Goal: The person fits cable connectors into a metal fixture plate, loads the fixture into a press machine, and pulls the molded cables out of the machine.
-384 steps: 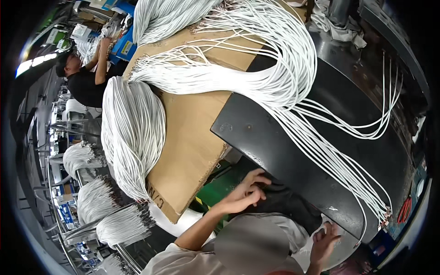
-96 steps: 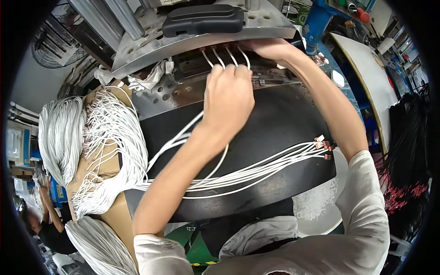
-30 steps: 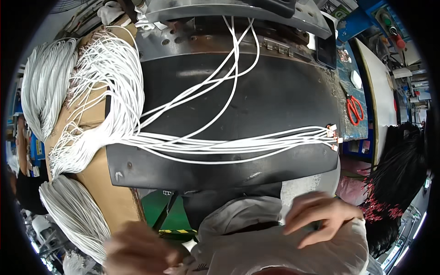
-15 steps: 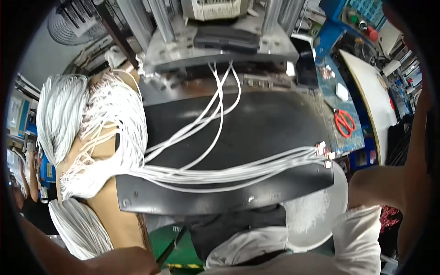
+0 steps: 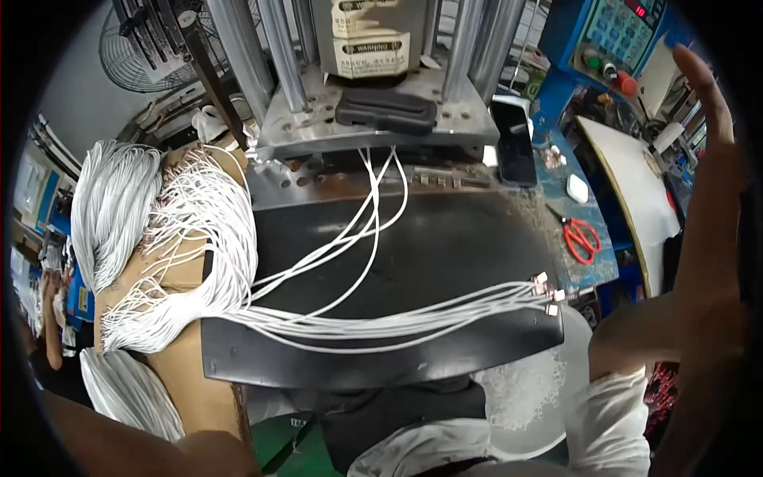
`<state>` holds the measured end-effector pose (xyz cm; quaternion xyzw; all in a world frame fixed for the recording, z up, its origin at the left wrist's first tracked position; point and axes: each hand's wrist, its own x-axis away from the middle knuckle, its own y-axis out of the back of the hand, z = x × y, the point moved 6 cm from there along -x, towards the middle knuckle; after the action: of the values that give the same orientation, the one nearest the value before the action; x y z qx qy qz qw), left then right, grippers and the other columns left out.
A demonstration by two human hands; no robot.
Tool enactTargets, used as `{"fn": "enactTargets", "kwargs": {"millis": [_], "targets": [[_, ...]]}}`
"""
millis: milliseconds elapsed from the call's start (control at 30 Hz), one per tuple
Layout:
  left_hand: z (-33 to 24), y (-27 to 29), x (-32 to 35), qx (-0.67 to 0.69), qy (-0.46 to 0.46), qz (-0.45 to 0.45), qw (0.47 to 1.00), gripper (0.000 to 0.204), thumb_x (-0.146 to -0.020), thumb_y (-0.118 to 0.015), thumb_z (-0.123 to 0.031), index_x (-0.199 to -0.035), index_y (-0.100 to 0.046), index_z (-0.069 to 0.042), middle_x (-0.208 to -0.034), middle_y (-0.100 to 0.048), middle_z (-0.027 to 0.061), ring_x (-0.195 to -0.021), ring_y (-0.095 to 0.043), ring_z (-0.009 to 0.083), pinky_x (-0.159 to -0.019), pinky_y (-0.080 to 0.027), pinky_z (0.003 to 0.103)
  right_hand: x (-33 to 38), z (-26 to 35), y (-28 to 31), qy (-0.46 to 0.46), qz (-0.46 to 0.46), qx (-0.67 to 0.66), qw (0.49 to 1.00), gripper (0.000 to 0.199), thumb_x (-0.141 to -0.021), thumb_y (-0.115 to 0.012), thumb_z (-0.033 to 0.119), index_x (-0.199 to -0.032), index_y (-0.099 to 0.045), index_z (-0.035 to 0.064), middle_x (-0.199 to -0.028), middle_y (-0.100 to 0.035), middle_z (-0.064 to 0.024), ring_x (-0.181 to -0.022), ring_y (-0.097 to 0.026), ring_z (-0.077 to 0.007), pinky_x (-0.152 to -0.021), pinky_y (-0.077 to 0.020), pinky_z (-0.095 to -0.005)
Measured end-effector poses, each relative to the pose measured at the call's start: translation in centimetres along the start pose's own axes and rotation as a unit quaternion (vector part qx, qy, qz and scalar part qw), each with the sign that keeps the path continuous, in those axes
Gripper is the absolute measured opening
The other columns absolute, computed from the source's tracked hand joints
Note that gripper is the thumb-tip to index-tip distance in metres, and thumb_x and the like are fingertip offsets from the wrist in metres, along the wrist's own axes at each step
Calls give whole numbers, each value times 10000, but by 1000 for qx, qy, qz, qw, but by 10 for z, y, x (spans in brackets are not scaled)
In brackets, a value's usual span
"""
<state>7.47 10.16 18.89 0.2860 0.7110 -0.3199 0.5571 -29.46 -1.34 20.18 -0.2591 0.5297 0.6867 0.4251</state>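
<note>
Workbench scene seen from above, with a black mat [image 5: 445,262] filling the centre of the frame. White cables [image 5: 381,322] fanned across the mat from a thick bundle [image 5: 119,215] at the left, ends with small metal terminals [image 5: 547,288] gathered near the mat's right edge. Four of the cables looped upward to a black mould block [image 5: 385,110] on a grey metal press plate [image 5: 302,131] at upper centre. Bundle resting on brown cardboard [image 5: 187,381] at the left.

Right hand [image 5: 707,199] raised at the right edge of the frame, open, fingers stretched upward, holding nothing, well apart from the cables and near the blue control panel [image 5: 612,32] at upper right. Left hand [image 5: 211,455] only partly visible at the lower edge, blurred; cannot tell whether open or closed; nothing seen in it. Hands far apart from each other.

Dark phone [image 5: 515,143] lying just right of the press plate. Red-handled scissors [image 5: 584,238] on the blue surface at the right. White mouse-like object [image 5: 578,189] above the scissors. Round fan [image 5: 147,40] at upper left.
</note>
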Motion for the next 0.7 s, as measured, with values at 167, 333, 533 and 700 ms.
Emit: {"fn": "enactTargets", "kwargs": {"millis": [167, 333, 533, 700], "targets": [[-19, 10, -24, -31, 9, -2, 999, 353, -916, -576, -67, -1262, -573, 6, -1176, -608, 214, -1055, -574, 296, -796, -484, 351, -9, -3, 11, -58, 19, 19, 998, 634, -849, -692, 201, -1410, -443, 36, -1359, -520, -179, -1171, -553, -253, -1006, -373, -358], [-26, -46, 17, -34, 27, 317, 947, 548, -782, -797, -200, -1247, -549, -51, -1102, -546, 109, -983, -555, 252, -785, -491, 345, -62, 35, -45, -19, 3, 85, 996, 668, -863, -669, 206, -1456, -410, 39, -1410, -499, -192, -1217, -541, -258, -1046, -353, -365], [9, -91, 140, -72, 212, 637, 738, 290, -766, -751, -54, -1021, -633, 16, -933, -605, 175, -904, -605, 364, -830, -507, 437, 29, -55, -136, -289, 294, -66, 909, 252, -836, -666, 44, -1082, -663, -11, -1013, -668, -146, -925, -646, -281, -831, -500, -336], [13, -93, 145, -72, 161, 755, 631, 160, -803, -710, -71, -929, -662, 14, -839, -616, 179, -848, -613, 371, -788, -515, 409, 43, -73, -157, -300, 272, -109, 908, 202, -850, -675, 66, -1029, -678, -26, -991, -678, -142, -885, -654, -253, -807, -511, -329]]}}
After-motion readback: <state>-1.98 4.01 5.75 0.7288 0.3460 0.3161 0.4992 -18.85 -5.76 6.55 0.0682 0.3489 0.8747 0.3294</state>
